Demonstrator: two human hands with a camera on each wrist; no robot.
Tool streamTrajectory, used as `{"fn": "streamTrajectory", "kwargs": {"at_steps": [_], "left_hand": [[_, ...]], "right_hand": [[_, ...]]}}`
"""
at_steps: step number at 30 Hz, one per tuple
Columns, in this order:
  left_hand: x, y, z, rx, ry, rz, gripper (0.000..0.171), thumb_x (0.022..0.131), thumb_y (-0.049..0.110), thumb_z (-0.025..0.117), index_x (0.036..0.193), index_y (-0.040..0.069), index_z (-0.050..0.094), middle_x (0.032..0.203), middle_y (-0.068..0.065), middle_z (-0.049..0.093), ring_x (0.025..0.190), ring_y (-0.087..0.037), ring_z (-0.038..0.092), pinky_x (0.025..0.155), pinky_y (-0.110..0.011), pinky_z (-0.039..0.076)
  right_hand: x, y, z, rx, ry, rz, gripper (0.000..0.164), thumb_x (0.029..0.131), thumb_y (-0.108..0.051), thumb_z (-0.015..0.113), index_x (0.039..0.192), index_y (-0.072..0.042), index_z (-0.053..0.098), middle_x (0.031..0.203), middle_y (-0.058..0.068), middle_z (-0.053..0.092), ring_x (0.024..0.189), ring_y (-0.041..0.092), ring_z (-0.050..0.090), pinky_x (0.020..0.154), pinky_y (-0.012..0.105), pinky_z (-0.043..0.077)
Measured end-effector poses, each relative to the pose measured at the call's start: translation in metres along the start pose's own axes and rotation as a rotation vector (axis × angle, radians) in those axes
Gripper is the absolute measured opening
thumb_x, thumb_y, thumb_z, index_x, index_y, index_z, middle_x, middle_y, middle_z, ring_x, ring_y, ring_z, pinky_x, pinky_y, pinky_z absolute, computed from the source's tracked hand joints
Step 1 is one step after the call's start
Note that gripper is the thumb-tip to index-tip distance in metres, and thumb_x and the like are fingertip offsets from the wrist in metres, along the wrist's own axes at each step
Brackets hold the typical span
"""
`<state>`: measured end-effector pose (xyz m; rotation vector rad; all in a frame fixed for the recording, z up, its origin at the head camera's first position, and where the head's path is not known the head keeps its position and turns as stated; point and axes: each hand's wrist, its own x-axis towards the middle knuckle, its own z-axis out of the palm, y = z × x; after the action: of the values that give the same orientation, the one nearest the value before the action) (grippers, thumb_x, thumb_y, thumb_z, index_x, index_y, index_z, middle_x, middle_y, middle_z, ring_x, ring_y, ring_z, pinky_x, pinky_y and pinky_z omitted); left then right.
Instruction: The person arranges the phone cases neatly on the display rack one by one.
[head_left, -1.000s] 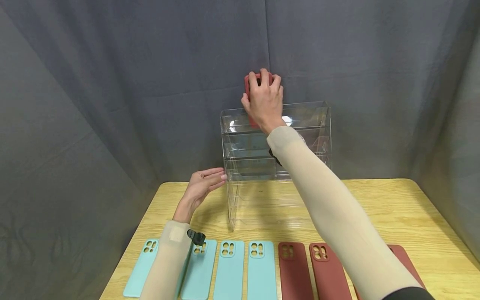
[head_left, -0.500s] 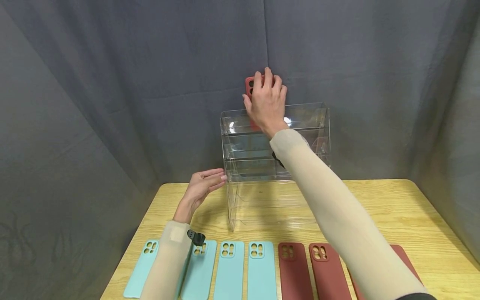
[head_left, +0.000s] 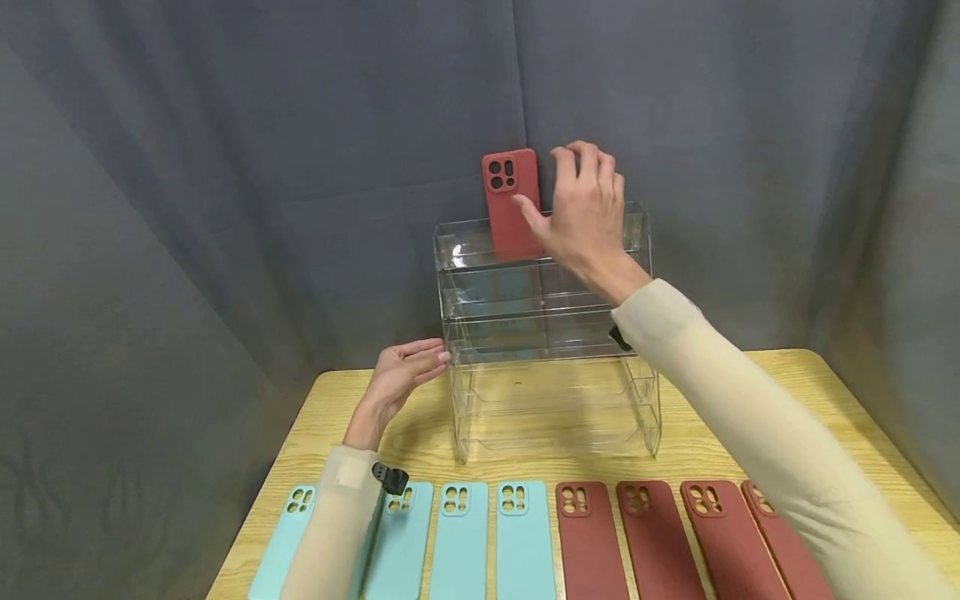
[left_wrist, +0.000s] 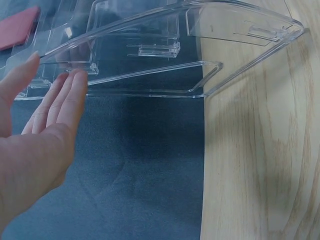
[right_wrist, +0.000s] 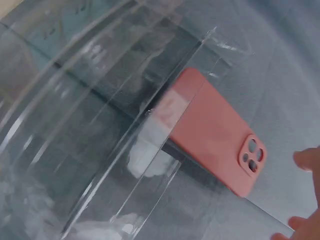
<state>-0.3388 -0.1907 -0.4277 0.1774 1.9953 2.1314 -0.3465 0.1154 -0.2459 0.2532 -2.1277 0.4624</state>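
Note:
A red phone case (head_left: 517,221) stands upright, leaning back in the top tier of a clear acrylic display rack (head_left: 540,360). In the right wrist view the red phone case (right_wrist: 210,127) shows its lower end behind the tier's clear front lip. My right hand (head_left: 588,204) is just right of the case, thumb spread and fingers loosely bent, with nothing in it. My left hand (head_left: 405,375) rests its straight fingertips against the rack's left side; in the left wrist view the left hand (left_wrist: 47,125) lies along the clear side panel.
On the wooden table (head_left: 720,417), a front row holds several light blue phone cases (head_left: 459,542) on the left and several dark red phone cases (head_left: 592,542) on the right. The left sleeve covers part of the row. A grey curtain (head_left: 337,167) hangs close behind the rack.
My right hand has let go of the red phone case and moved right, leaving it standing in the top tier. My left hand stays at the rack's side.

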Motion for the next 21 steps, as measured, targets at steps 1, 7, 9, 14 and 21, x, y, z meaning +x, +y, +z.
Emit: {"fn": "streamTrajectory", "kwargs": {"at_steps": [1, 7, 9, 14, 21], "left_hand": [[-0.001, 0.0, 0.0, 0.001, 0.0, -0.003, 0.052, 0.098, 0.002, 0.072, 0.147, -0.006, 0.055, 0.151, -0.026, 0.057, 0.115, -0.014, 0.074, 0.117, -0.043, 0.053], [-0.003, 0.001, 0.003, 0.015, 0.006, -0.008, 0.053, 0.097, 0.004, 0.074, 0.146, -0.004, 0.056, 0.151, -0.024, 0.058, 0.119, -0.017, 0.073, 0.113, -0.038, 0.057], [-0.003, 0.001, 0.005, 0.017, 0.004, -0.007, 0.054, 0.097, 0.005, 0.075, 0.147, -0.004, 0.056, 0.152, -0.023, 0.058, 0.122, -0.018, 0.072, 0.115, -0.039, 0.056], [-0.001, -0.002, 0.008, 0.015, -0.002, -0.009, 0.054, 0.097, 0.006, 0.075, 0.146, -0.004, 0.056, 0.151, -0.022, 0.058, 0.126, -0.022, 0.07, 0.109, -0.033, 0.06], [-0.004, -0.006, 0.008, 0.032, -0.024, -0.016, 0.053, 0.098, 0.007, 0.075, 0.146, -0.003, 0.056, 0.153, -0.022, 0.057, 0.133, -0.027, 0.066, 0.118, -0.042, 0.053]], "right_hand": [[-0.007, 0.005, -0.005, 0.013, -0.009, 0.006, 0.067, 0.094, -0.049, 0.075, 0.135, 0.001, 0.058, 0.139, 0.026, 0.055, 0.129, 0.048, 0.052, 0.104, 0.061, 0.051], [-0.056, 0.044, -0.038, 0.082, -0.062, -0.032, 0.06, 0.091, -0.037, 0.081, 0.129, 0.005, 0.061, 0.134, 0.028, 0.057, 0.122, 0.05, 0.055, 0.095, 0.064, 0.051], [-0.074, 0.059, -0.051, 0.095, -0.074, -0.075, 0.056, 0.09, -0.031, 0.083, 0.126, 0.007, 0.062, 0.133, 0.029, 0.058, 0.12, 0.051, 0.056, 0.094, 0.066, 0.051], [-0.127, 0.097, -0.082, 0.117, -0.13, -0.103, 0.056, 0.083, -0.022, 0.089, 0.123, 0.008, 0.064, 0.131, 0.031, 0.059, 0.118, 0.051, 0.056, 0.092, 0.069, 0.052], [-0.217, 0.145, -0.105, 0.106, -0.179, -0.019, 0.058, 0.075, -0.016, 0.091, 0.122, 0.006, 0.065, 0.123, 0.028, 0.062, 0.111, 0.049, 0.057, 0.08, 0.065, 0.05]]}}
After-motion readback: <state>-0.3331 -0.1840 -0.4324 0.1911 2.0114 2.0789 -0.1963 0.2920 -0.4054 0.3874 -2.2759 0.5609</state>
